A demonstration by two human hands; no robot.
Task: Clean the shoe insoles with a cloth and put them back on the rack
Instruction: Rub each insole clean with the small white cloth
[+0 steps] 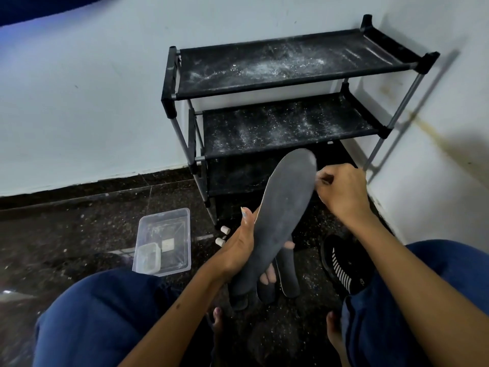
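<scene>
1. While the person sits with knees apart in blue trousers (100,308), the left hand (238,247) grips a grey insole (280,215) around its lower half, thumb along the left edge and fingertips showing past the right edge.
2. The insole is held up in front of the lowest shelf of the rack (288,94), heel end down near the lap and toe end tilted up and away, just below the middle shelf.
3. The right hand (341,189) is beside the insole's upper right edge with its fingers curled inward, the fingertips at or touching that edge (whether they pinch anything small there I cannot tell, since the back of the hand hides it).
4. The rack stands in the corner against the white wall (79,107); its two upper black shelves are streaked with white dust or powder.
5. On the dark speckled floor (79,234), under the held insole, lie more dark insoles (289,274), partly covered by it.
6. A black shoe (341,263) with white stripes rests on the floor by the right leg.
7. A clear plastic tub (164,242) sits on the floor left of the rack's front foot, with a smaller clear container (148,258) inside its near corner.
8. Two small white cylinders (222,235) lie on the floor between the tub and the left hand.
</scene>
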